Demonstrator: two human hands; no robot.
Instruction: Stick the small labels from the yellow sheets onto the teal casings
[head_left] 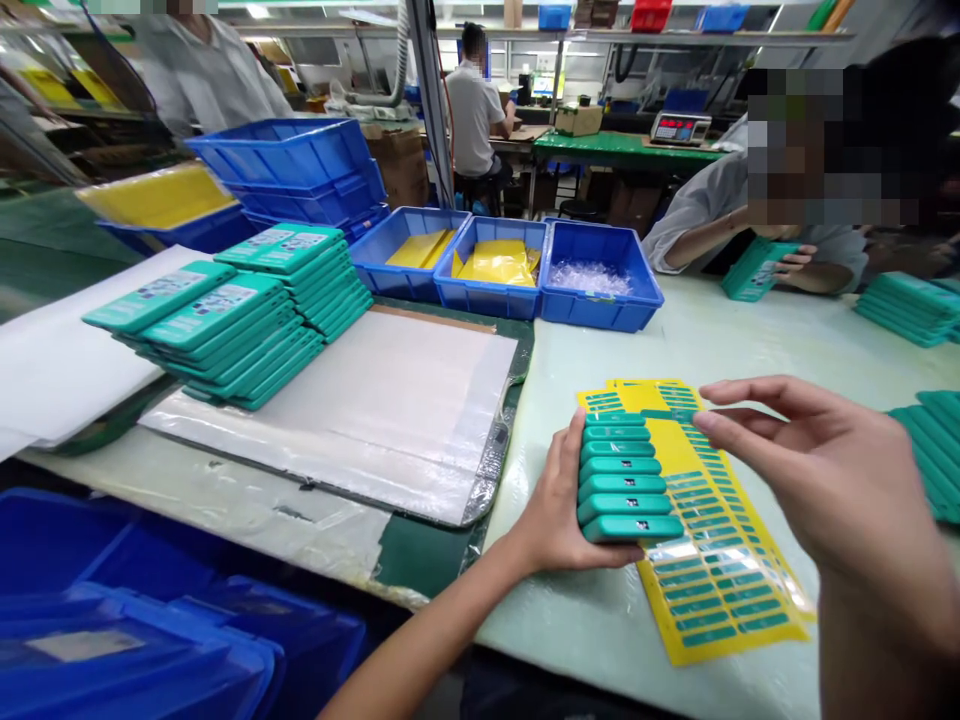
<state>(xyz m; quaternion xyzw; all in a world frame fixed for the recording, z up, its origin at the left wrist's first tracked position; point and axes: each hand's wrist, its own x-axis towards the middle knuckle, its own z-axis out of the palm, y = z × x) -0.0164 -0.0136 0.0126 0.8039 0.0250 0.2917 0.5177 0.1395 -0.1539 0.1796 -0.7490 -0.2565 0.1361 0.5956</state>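
My left hand (555, 510) is wrapped round a stack of flat green plastic cases (622, 483), their narrow edges turned toward me. Small dark-and-white marks show on several of those edges. Thumb and forefinger of my right hand (825, 470) pinch the end of a narrow green sticker (669, 414), close to the top of the stack. Beneath both lies a yellow sticker sheet (675, 640) with rows of green strips, and part of its backing is bare. The stack hides some of the sheet.
Piled green cases (217, 310) rest on a white board (420, 400) at left. Behind stand blue bins with yellow packets (495, 262) and clear plastic bits (589, 278). Across the table, a co-worker's hand (795, 262) holds green cases. More cases (930, 450) lie at right; blue crates (135, 640) sit lower left.
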